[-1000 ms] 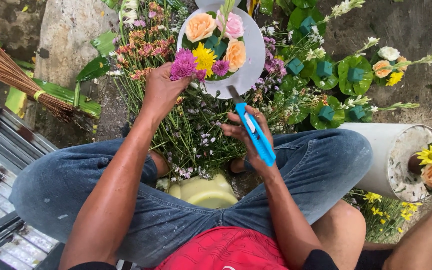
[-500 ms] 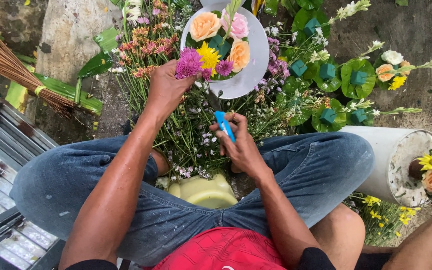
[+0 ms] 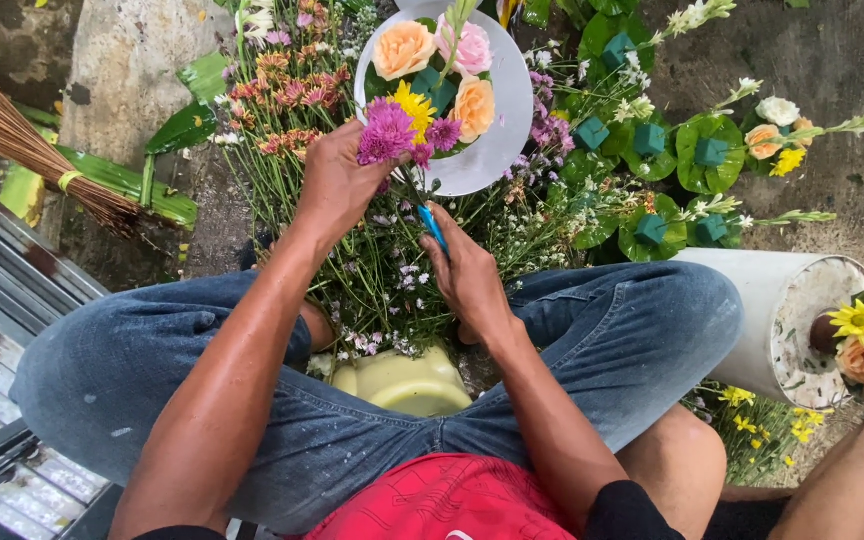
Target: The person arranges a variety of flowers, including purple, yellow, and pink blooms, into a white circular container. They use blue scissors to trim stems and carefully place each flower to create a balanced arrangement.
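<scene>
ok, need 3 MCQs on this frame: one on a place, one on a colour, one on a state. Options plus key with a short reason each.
1. Where is the purple flower held?
A. at the lower left edge of the white round base
B. on the pale yellow stool
C. beside the broom

2. What colour are the handles of the tool in the right hand?
A. red
B. blue
C. black

3. What is the left hand doing?
A. lying flat on a knee
B. hanging empty
C. gripping the purple flower's stem

Key: 1 A, the bloom sits against that edge; 2 B, blue shows above the fingers; 3 C, its fingers close just under the bloom.
</scene>
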